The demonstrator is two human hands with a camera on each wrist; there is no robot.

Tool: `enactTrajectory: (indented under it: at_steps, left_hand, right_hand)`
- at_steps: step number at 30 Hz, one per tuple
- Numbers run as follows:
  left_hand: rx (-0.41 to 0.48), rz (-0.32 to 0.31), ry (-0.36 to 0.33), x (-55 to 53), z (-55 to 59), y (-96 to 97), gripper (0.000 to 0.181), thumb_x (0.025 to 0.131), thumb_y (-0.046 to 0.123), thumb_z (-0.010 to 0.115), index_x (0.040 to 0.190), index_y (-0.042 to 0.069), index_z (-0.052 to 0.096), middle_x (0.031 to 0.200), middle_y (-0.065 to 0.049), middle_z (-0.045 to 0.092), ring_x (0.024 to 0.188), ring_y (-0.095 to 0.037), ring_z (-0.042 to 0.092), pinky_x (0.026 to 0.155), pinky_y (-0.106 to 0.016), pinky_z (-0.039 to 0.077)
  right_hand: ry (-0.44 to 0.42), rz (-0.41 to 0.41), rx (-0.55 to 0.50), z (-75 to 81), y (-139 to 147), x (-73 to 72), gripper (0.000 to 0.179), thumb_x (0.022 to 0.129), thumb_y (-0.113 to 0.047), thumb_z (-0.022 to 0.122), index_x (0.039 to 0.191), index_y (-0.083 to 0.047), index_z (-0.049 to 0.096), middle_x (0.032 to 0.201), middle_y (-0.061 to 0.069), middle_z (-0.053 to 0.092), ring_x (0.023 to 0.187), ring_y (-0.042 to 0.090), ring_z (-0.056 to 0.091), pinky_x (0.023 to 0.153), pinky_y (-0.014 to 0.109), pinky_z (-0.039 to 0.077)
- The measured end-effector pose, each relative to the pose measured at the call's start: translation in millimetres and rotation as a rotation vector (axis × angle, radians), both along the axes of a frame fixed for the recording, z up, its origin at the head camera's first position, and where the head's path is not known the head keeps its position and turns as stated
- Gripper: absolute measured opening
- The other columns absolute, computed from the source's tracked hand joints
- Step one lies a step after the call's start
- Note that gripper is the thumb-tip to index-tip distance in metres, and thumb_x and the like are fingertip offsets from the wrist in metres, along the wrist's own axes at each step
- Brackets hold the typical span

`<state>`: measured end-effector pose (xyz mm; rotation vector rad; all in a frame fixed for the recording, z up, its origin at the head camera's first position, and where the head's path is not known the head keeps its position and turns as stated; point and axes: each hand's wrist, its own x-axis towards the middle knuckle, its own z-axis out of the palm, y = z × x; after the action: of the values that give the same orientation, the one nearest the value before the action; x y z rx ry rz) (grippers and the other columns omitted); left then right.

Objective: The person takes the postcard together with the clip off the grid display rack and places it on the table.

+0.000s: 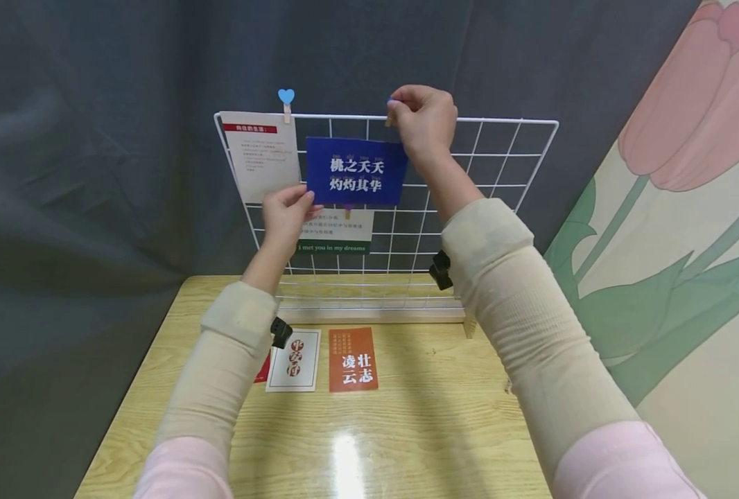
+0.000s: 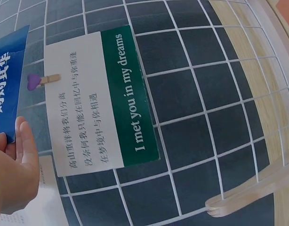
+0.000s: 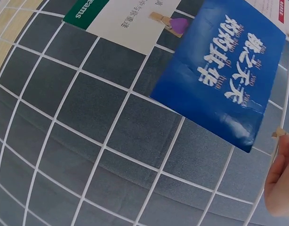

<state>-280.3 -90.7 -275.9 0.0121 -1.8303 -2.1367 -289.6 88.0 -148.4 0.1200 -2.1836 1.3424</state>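
Note:
In the head view a blue card (image 1: 357, 172) with white characters stands in front of the white wire grid (image 1: 500, 154). My left hand (image 1: 287, 216) pinches its lower left corner between thumb and fingers. At the grid's top bar, my right hand (image 1: 428, 119) pinches a small wooden clothespin (image 1: 389, 120) with a blue top, just above and beside the card's upper right corner. The right wrist view shows the blue card (image 3: 224, 70) apart from the clothespin (image 3: 279, 133). Below it hangs a white and green card (image 2: 95, 101), with a purple-heart clothespin (image 2: 44, 81) at its edge.
A white card (image 1: 263, 156) hangs at the grid's upper left under a blue-heart clothespin (image 1: 286, 104). On the wooden table (image 1: 407, 430) lie an orange card (image 1: 353, 360), a white card with red print (image 1: 293, 362) and a partly hidden red card (image 1: 262, 372). A dark curtain (image 1: 95, 138) hangs behind.

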Motion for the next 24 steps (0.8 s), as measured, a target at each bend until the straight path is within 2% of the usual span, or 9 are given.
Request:
enactTrajectory:
  at_steps: [1, 2, 5, 16, 18, 19, 24]
  left_hand:
    - [0.005, -0.005, -0.011, 0.0, -0.8, -1.1, 0.017, 0.081, 0.001, 0.057, 0.097, -0.004, 0.062, 0.088, -0.016, 0.062, 0.063, -0.013, 0.06, 0.061, -0.023, 0.051]
    - [-0.025, 0.01, -0.032, 6.9, 4.8, 0.4, 0.019, 0.082, 0.0, 0.056, 0.1, -0.006, 0.06, 0.092, -0.018, 0.061, 0.065, -0.014, 0.06, 0.064, -0.025, 0.051]
    - [-0.006, -0.002, -0.056, 6.7, 4.1, -2.4, 0.022, 0.082, 0.0, 0.056, 0.102, -0.005, 0.059, 0.094, -0.018, 0.06, 0.065, -0.013, 0.06, 0.065, -0.025, 0.05]
    - [-0.009, -0.005, -0.045, 9.9, 5.5, -3.6, 0.021, 0.082, 0.002, 0.057, 0.101, -0.004, 0.06, 0.093, -0.017, 0.061, 0.068, -0.015, 0.061, 0.064, -0.024, 0.05]
    - [-0.018, -0.006, -0.032, 10.6, 4.7, -3.8, 0.019, 0.082, 0.002, 0.057, 0.099, -0.004, 0.061, 0.091, -0.017, 0.062, 0.069, -0.016, 0.061, 0.064, -0.024, 0.05]
    - [0.005, -0.027, -0.019, 0.0, -4.1, -8.2, 0.017, 0.081, 0.004, 0.058, 0.097, -0.002, 0.063, 0.088, -0.015, 0.063, 0.067, -0.015, 0.061, 0.062, -0.023, 0.051]
    - [0.009, -0.023, -0.019, 1.0, -7.3, -9.4, 0.016, 0.081, 0.003, 0.058, 0.095, -0.003, 0.063, 0.086, -0.014, 0.063, 0.064, -0.013, 0.06, 0.06, -0.022, 0.05]
  right_hand:
    - [0.001, -0.001, 0.003, 0.0, 0, 0.3, 0.01, 0.082, -0.015, 0.06, 0.083, -0.007, 0.067, 0.065, -0.001, 0.06, 0.063, 0.01, 0.054, 0.053, 0.021, 0.036]
    - [0.004, -0.002, 0.007, 0.0, 0, 0.5, 0.01, 0.082, -0.015, 0.06, 0.083, -0.008, 0.067, 0.065, -0.002, 0.06, 0.063, 0.01, 0.054, 0.053, 0.02, 0.036]
    - [0.008, -0.004, 0.019, 0.3, 1, 1.6, 0.011, 0.082, -0.016, 0.06, 0.084, -0.008, 0.067, 0.067, -0.001, 0.06, 0.064, 0.01, 0.053, 0.053, 0.021, 0.036]
    - [0.023, 0.008, 0.029, 2.4, -2, 5.3, 0.015, 0.083, -0.019, 0.058, 0.088, -0.008, 0.067, 0.075, 0.001, 0.061, 0.068, 0.011, 0.053, 0.058, 0.021, 0.04]
    - [0.025, 0.015, 0.027, 1.8, -2, 6.2, 0.014, 0.083, -0.019, 0.058, 0.088, -0.008, 0.067, 0.075, 0.001, 0.061, 0.069, 0.011, 0.053, 0.059, 0.021, 0.04]
    - [0.027, 0.019, 0.026, 1.4, -2, 6.6, 0.014, 0.083, -0.018, 0.058, 0.088, -0.008, 0.067, 0.075, 0.001, 0.061, 0.069, 0.011, 0.053, 0.059, 0.021, 0.04]
    - [0.04, 0.055, -0.008, -1.8, -2, 7.4, 0.013, 0.083, -0.015, 0.059, 0.089, -0.005, 0.065, 0.074, 0.002, 0.061, 0.069, 0.011, 0.055, 0.059, 0.02, 0.04]
